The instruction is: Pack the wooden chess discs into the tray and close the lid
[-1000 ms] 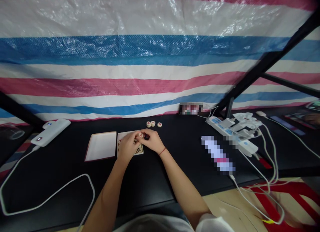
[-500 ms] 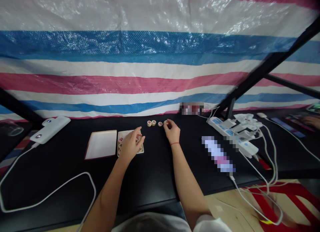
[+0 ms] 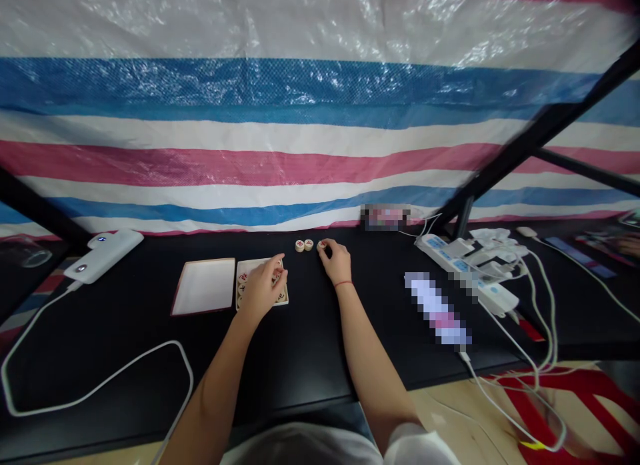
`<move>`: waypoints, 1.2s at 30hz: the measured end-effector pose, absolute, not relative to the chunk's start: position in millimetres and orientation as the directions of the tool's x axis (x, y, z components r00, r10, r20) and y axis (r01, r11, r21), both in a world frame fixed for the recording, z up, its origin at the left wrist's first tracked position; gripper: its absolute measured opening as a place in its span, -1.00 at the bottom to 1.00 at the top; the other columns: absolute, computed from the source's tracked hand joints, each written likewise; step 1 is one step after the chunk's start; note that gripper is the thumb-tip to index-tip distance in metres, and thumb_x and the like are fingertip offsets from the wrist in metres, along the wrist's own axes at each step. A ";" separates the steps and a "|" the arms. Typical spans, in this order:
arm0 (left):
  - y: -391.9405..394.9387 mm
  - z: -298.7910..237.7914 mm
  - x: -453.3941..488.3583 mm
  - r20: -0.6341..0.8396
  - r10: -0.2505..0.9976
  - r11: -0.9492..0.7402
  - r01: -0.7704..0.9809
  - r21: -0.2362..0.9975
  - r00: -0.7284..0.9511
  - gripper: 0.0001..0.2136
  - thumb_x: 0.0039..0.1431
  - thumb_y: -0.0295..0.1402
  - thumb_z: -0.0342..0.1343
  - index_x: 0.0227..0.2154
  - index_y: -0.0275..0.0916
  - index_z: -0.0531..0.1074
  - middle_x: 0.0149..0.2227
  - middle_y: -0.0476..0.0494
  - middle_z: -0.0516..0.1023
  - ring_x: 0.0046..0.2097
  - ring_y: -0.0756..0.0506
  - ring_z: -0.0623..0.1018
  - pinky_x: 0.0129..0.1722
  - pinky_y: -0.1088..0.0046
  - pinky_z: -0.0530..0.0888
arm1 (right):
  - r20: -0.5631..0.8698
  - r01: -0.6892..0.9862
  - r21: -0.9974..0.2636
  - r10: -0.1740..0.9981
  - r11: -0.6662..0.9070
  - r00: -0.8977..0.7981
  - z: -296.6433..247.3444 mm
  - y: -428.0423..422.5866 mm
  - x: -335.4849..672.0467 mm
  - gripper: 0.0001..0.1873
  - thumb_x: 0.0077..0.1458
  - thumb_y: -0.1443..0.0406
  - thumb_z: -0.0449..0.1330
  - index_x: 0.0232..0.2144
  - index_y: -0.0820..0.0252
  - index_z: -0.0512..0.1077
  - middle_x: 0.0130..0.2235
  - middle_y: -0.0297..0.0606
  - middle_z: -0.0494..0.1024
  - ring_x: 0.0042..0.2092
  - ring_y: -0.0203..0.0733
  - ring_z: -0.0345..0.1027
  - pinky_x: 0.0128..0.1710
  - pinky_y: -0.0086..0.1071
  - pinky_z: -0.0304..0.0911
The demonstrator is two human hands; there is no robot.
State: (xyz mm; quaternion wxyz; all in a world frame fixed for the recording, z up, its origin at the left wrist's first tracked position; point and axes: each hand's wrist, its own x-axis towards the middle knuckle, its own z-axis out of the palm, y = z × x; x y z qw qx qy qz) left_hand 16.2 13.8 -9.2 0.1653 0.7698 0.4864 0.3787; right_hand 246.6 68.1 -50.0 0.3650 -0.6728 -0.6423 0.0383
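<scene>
In the head view I look down on a black counter (image 3: 300, 365), and both my arms come in from 6 o'clock. My right grip (image 3: 336, 261) is closed together in a small pinch on a round Chinese chess piece (image 3: 323, 245). My fingertips cover most of it, so I cannot read its character. This piece sits near the far edge of the counter, at about 1 o'clock from the shallow box (image 3: 250, 261). Just at its 9 o'clock lie two more round pieces (image 3: 299, 245), side by side and flat on the counter.

My left grip (image 3: 264, 288) is above the shallow box, which holds more pieces with red characters (image 3: 281, 296). Its fingers curve down near the box's 1 o'clock corner, and I cannot tell if they are clamped on a piece or only close to it. At 9 o'clock from this box lies a white tray (image 3: 203, 286), just apart from it.

For such a small round piece, a light pinch from the edges with a low wrist is good, because it does not push the neighbours. Farther away, at 10 o'clock, is a white power bank (image 3: 103, 255), and at 2 o'clock a power strip (image 3: 465, 265).
</scene>
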 end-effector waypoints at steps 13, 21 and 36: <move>15.6 -1.3 8.5 0.412 0.894 -0.409 0.694 0.593 0.175 -0.76 0.23 -0.29 -0.02 -0.13 -0.16 0.49 -0.20 -0.15 0.62 -0.16 -0.13 0.56 -0.09 0.34 0.42 | 0.440 0.823 -0.545 0.890 0.159 0.120 -48.8 69.5 243.4 -0.75 0.15 0.25 0.09 -0.15 0.19 0.43 -0.17 -0.16 0.57 -0.09 -0.07 0.40 -0.02 -0.22 0.24; 15.9 4.8 14.7 0.338 0.937 -0.034 0.936 0.350 -0.092 -0.78 0.19 -0.35 -0.02 -0.33 -0.21 0.55 -0.27 -0.26 0.59 -0.13 -0.28 0.42 -0.15 0.15 0.26 | 0.373 0.689 -0.699 0.919 0.191 0.124 -15.5 43.0 187.7 -0.68 0.22 0.14 0.02 -0.09 0.16 0.40 -0.27 -0.22 0.58 -0.28 -0.16 0.44 -0.19 -0.34 0.29; 15.8 -1.0 33.3 0.275 0.961 -0.057 0.951 0.303 -0.030 -0.68 0.27 -0.24 -0.08 -0.34 -0.28 0.55 -0.25 -0.37 0.57 -0.07 -0.36 0.41 -0.09 0.03 0.20 | 0.193 0.593 -0.785 0.980 0.178 -0.039 -12.8 28.3 153.3 -0.76 0.24 0.13 0.04 -0.20 0.10 0.41 -0.27 -0.27 0.61 -0.20 -0.12 0.50 -0.18 -0.34 0.30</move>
